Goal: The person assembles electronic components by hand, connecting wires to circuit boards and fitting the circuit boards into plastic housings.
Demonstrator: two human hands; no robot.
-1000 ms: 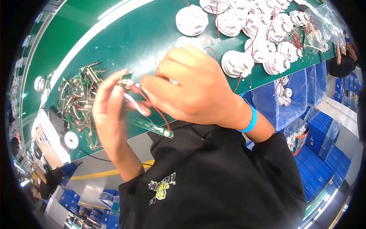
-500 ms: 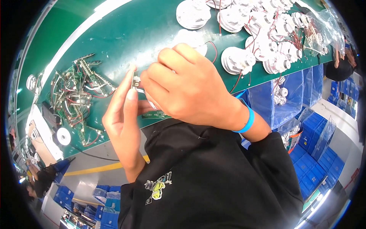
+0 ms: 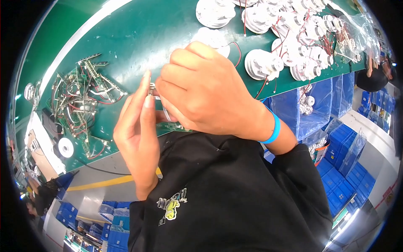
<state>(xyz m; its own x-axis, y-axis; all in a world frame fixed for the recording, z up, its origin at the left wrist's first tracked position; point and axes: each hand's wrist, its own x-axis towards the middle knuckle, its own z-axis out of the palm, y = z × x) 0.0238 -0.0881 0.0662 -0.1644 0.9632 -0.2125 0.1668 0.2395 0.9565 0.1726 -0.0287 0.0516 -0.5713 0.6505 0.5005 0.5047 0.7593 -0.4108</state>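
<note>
Above the front edge of the green table, my left hand (image 3: 135, 132) pinches a small circuit board (image 3: 152, 87) between thumb and fingers. My right hand (image 3: 203, 90) is curled closed right against the board's side, its back toward me. Its fingertips and whatever they grip are hidden. A pale flat cable (image 3: 167, 115) shows just below the right fingers. Beneath the hands, part of another green circuit board (image 3: 175, 127) lies along the table edge. A white round housing (image 3: 211, 37) with a red-and-black wire sits just beyond my right hand.
Left on the table (image 3: 126, 46) lies a tangled pile of circuit boards (image 3: 75, 98) with wires. Near it is a white reel (image 3: 66, 148). Several white round housings (image 3: 263, 65) with wires crowd the far right. Blue crates (image 3: 338, 178) and a lined blue bin (image 3: 285, 115) stand right of me.
My right hand has turned slightly and lifted a little beside the board. The left hand keeps its pinch on the board, and more of the pale cable shows. The whole view has shifted slightly.
</note>
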